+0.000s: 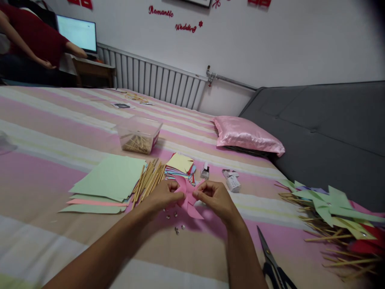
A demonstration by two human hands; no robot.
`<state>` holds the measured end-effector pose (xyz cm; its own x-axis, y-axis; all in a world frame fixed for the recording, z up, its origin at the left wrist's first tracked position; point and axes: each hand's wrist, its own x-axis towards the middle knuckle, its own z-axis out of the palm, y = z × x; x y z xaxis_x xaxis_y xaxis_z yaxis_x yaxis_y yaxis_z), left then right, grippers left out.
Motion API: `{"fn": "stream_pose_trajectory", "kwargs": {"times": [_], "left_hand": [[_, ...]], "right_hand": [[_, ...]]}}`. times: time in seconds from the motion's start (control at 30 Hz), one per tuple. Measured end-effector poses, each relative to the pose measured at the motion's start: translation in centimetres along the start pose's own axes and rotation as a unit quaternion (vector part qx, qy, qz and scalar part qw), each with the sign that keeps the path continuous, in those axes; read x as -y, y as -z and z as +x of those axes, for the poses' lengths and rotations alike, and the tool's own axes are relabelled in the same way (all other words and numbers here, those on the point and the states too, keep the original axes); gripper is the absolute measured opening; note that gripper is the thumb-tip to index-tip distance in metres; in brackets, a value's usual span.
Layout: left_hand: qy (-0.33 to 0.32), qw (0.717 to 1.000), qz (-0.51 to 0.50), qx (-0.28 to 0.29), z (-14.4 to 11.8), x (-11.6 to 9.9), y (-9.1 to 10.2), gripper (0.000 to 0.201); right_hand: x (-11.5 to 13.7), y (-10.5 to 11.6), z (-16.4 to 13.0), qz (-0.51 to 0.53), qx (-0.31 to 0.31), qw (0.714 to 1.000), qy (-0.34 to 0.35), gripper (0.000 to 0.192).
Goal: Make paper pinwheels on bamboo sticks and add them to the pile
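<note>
A pink paper pinwheel (pixel 190 200) is held up between both hands, its blades folded in toward the middle. My left hand (pixel 166 195) pinches its left side between thumb and fingers. On the right side, my right hand (pixel 215 200) grips the paper near the centre, also in a pinch. Just below, several small metal thumbtacks (pixel 177 230) lie loose on the striped bedsheet. Behind the pinwheel sits a stack of cut paper squares (pixel 179 162), yellow on top. Thin wooden sticks (pixel 150 178) lie in a bundle beside my left hand.
Green and pink paper sheets (pixel 110 176) lie left, a clear plastic box of sticks (pixel 138 136) behind. Small boxes (pixel 233 183) stand beyond my right hand. Scissors (pixel 270 261) and finished pinwheels (pixel 331 204) lie right. A pink pillow (pixel 246 134) is further back; a person (pixel 36 40) sits far left.
</note>
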<state>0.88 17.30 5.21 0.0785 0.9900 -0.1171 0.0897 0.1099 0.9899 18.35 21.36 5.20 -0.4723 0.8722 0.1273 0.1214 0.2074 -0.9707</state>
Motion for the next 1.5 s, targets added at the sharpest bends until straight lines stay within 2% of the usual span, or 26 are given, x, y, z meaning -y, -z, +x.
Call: {"fn": "stream_pose_trajectory", "kwargs": {"times": [0.57, 0.73, 0.9, 0.97, 1.1, 1.17, 1.33, 1.5], "left_hand": [[-0.011, 1.000, 0.009, -0.013, 0.1, 0.1, -0.2, 0.022], [-0.014, 0.999, 0.012, -0.027, 0.3, 0.4, -0.1, 0.024], [-0.017, 0.999, 0.011, -0.025, 0.2, 0.3, 0.0, 0.016], [-0.015, 0.999, 0.013, -0.028, 0.1, 0.2, -0.1, 0.014], [-0.018, 0.999, 0.029, -0.041, 0.1, 0.1, -0.3, 0.014], [-0.028, 0.997, 0.043, -0.054, 0.2, 0.3, -0.3, 0.017], [-0.043, 0.996, 0.045, -0.061, 0.4, 0.5, -0.5, 0.020], [-0.031, 0.998, 0.031, -0.054, 0.1, 0.1, -0.6, 0.024]], "right_hand": [[-0.3, -0.7, 0.2, -0.083, -0.058, 0.995, 0.002, 0.015], [-0.2, -0.8, 0.2, -0.070, -0.060, 0.996, 0.004, 0.015], [0.1, -0.6, 0.1, -0.026, -0.050, 0.998, 0.008, 0.014], [0.4, -0.6, 0.1, 0.025, -0.055, 0.998, 0.006, 0.023], [0.7, -1.1, 0.1, 0.105, -0.053, 0.993, -0.003, 0.056], [0.7, -1.5, 0.2, 0.123, -0.046, 0.991, -0.013, 0.063], [0.3, -2.3, 0.5, 0.093, -0.069, 0.993, -0.014, 0.062], [0.1, -2.3, 0.6, 0.078, -0.081, 0.994, -0.005, 0.059]]}}
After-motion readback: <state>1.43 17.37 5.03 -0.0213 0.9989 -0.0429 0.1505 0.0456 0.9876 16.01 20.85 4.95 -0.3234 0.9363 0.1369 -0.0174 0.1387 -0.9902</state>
